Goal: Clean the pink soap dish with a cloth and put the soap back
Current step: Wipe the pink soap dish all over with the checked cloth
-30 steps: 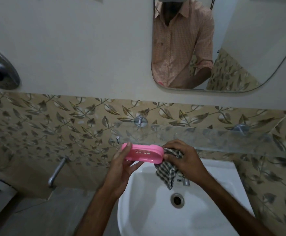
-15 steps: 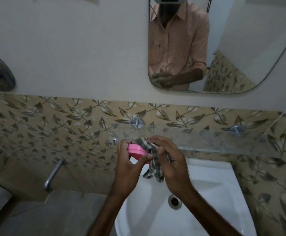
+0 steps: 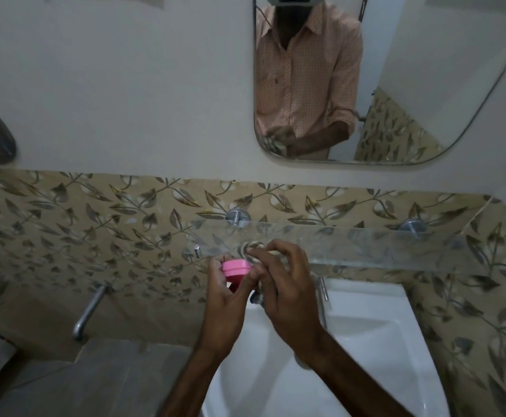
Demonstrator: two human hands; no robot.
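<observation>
My left hand [image 3: 226,308] grips the pink soap dish [image 3: 236,268] above the back of the white sink [image 3: 375,335]. I see the dish end-on, so only one short end shows. My right hand [image 3: 287,290] presses a checked cloth [image 3: 250,247] against the dish; most of the cloth is hidden behind my fingers. No soap is in view.
A clear glass shelf [image 3: 381,245] runs along the leaf-patterned tiles just behind my hands. The sink tap [image 3: 322,293] stands right of my right hand. A wall tap [image 3: 90,310] sticks out at the left. A mirror [image 3: 396,85] hangs above, reflecting a person.
The dish has turned from side-on to end-on. My right hand has brought the cloth over from the dish's right end onto it, and both hands have drawn together.
</observation>
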